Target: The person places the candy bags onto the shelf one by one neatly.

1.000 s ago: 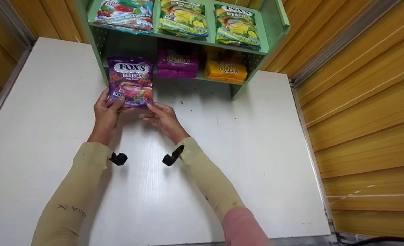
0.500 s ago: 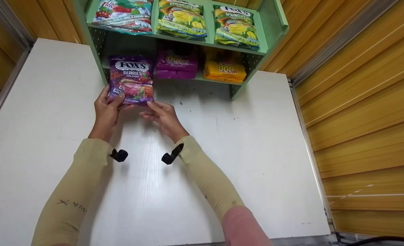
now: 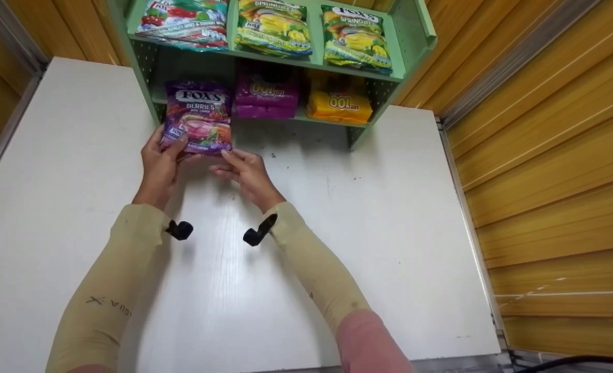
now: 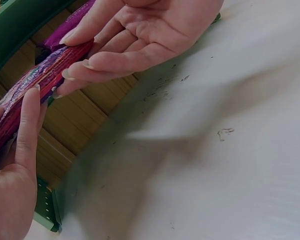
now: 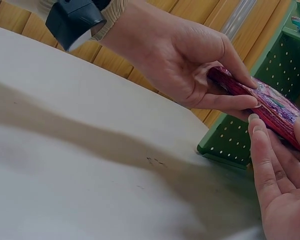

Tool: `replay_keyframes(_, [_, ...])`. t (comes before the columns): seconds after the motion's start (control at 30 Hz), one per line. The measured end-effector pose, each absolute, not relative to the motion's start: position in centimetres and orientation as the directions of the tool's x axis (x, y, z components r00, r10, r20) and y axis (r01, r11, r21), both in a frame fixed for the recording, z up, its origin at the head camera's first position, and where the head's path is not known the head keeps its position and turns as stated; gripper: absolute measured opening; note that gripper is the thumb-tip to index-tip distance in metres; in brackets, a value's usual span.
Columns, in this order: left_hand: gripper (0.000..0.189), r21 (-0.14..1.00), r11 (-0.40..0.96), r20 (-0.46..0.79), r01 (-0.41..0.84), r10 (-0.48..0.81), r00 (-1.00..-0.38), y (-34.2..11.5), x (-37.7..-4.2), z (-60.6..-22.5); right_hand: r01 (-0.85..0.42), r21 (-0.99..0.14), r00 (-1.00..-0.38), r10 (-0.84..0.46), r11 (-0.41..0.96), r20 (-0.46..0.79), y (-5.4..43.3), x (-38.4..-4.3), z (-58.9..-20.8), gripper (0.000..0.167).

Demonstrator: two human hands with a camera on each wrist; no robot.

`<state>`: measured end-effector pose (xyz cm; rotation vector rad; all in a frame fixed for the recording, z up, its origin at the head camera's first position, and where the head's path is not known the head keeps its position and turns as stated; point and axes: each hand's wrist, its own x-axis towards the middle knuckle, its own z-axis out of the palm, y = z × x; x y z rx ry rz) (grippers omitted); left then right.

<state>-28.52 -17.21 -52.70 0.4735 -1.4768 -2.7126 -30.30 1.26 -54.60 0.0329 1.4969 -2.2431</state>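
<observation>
A purple bag of Fox's Berries candy (image 3: 198,116) is held up in front of the left lower compartment of a green shelf (image 3: 306,61), its printed front facing up. My left hand (image 3: 157,168) grips its lower left part, thumb on the front. At the lower right corner, my right hand (image 3: 249,173) pinches the edge between thumb and fingers. The left wrist view shows the bag (image 4: 27,95) from its edge, with fingers of both hands beneath it. From the right wrist view, the left hand (image 5: 190,65) wraps one end of it.
Purple packs (image 3: 266,93) and yellow packs (image 3: 340,101) occupy the lower shelf's middle and right compartments. Above them lie a teal-and-red candy bag (image 3: 184,23) and two yellow-green bags (image 3: 275,26). A white table (image 3: 389,233) extends below, bordered by wood-patterned walls (image 3: 560,197).
Both hands have carried the candy bag slightly forward, toward the shelf compartment. Their hold on it looks the same throughout.
</observation>
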Motion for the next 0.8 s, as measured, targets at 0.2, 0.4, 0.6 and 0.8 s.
replay_keyframes(0.2, [0.072,0.804,-0.582,-0.259,-0.116,-0.168,-0.951,-17.4,-28.6,-52.4,0.382,-0.864,-0.902,-0.335,-0.327,-0.272,0.9,-30.4,-54.2,0.029])
replay_keyframes(0.4, [0.071,0.803,-0.592,-0.206,-0.074,-0.160,-0.965,-17.4,-28.5,-52.4,0.382,-0.850,-0.911,-0.303,-0.362,-0.281,0.4,-30.5,-53.7,0.026])
replay_keyframes(0.6, [0.075,0.818,-0.570,-0.186,-0.071,-0.145,-0.972,-17.5,-28.1,-52.2,0.410,-0.806,-0.906,-0.291,-0.427,-0.307,0.0,-30.5,-53.3,0.023])
replay_keyframes(0.8, [0.073,0.824,-0.564,-0.158,-0.048,-0.147,-0.976,-17.4,-27.6,-52.3,0.427,-0.770,-0.903,-0.274,-0.474,-0.331,-0.3,-30.4,-53.1,0.021])
